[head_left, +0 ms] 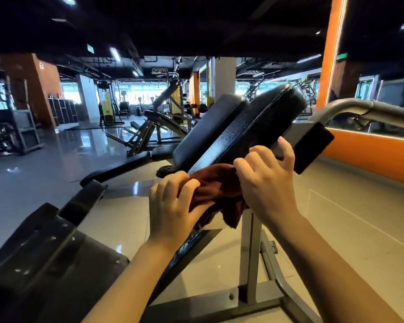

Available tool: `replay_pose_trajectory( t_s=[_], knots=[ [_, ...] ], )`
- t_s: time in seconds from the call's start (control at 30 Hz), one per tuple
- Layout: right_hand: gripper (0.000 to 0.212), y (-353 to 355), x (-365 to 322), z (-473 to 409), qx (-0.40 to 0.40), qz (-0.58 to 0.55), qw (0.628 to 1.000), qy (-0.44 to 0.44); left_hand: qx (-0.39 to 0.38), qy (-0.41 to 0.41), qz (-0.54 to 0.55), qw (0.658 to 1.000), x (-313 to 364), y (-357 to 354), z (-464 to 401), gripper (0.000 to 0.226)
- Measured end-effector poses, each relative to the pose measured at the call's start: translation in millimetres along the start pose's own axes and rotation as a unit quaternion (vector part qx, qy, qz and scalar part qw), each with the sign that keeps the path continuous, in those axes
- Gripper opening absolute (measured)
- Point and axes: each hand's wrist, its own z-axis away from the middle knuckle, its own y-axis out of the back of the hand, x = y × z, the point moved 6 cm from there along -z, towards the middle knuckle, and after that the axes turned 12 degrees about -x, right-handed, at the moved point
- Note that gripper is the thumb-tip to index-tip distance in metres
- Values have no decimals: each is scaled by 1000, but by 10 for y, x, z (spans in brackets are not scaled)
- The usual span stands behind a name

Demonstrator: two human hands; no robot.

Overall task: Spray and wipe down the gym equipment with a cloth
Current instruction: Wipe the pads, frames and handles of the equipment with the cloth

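A dark red-brown cloth (219,192) hangs bunched at the lower end of a tilted black padded cushion (250,127) on a grey-framed gym bench. My left hand (173,206) grips the cloth's lower left part with curled fingers. My right hand (266,180) pinches the cloth's upper edge against the cushion's lower end, with the thumb raised along the pad's side. A second black cushion (210,127) lies just left of the first. No spray bottle is in view.
The grey steel post (251,252) and base bar of the bench stand below my hands. A black footplate (44,259) fills the lower left. A grey handle bar (364,108) curves at right before an orange wall (369,157). Other machines stand across the glossy floor.
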Motion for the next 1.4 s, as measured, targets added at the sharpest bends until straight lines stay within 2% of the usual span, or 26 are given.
replay_pose_trajectory(
  t_s=[0.07, 0.23, 0.3, 0.4, 0.5, 0.6, 0.7, 0.8, 0.87, 1.0, 1.07, 1.23, 1.4],
  knots=[
    [16, 27, -9, 30, 13, -7, 1000, -12, -5, 37, 28, 999, 56, -10, 224, 38],
    [20, 316, -27, 163, 67, -47, 996, 20, -85, 162, 131, 974, 383, -273, 420, 54],
    [22, 422, 20, 238, 80, -53, 995, 23, -110, 163, 104, 975, 453, -403, 292, 56],
    [22, 493, 221, 284, 92, -33, 995, -2, -102, 112, -18, 988, 561, -510, -125, 58],
    [18, 520, 439, 291, 93, -15, 995, -18, -117, 54, -86, 988, 695, -502, -572, 59],
    [14, 475, 538, 348, 93, -18, 995, -20, -123, -97, -96, 983, 851, -441, -965, 58],
    [7, 400, 557, 357, 102, -50, 993, -36, -132, -278, -99, 946, 878, -379, -1288, 57],
    [5, 354, 537, 318, 120, -94, 986, -71, -177, -378, -47, 908, 858, -276, -1532, 67],
    [6, 332, 525, 309, 129, -108, 982, -89, -190, -387, -24, 902, 861, -245, -1623, 74],
    [9, 301, 546, 326, 121, -121, 981, -87, -165, -336, -41, 926, 889, -297, -1614, 85],
    [15, 258, 568, 315, 91, -117, 987, -67, -157, -335, -50, 928, 902, -307, -1589, 83],
    [49, 152, 667, 262, 0, -70, 996, -46, -147, -330, -44, 932, 884, -309, -1509, 70],
    [44, 162, 587, 358, 4, 1, 1000, -7, -134, -300, -31, 944, 826, -303, -1294, 61]
  ],
)
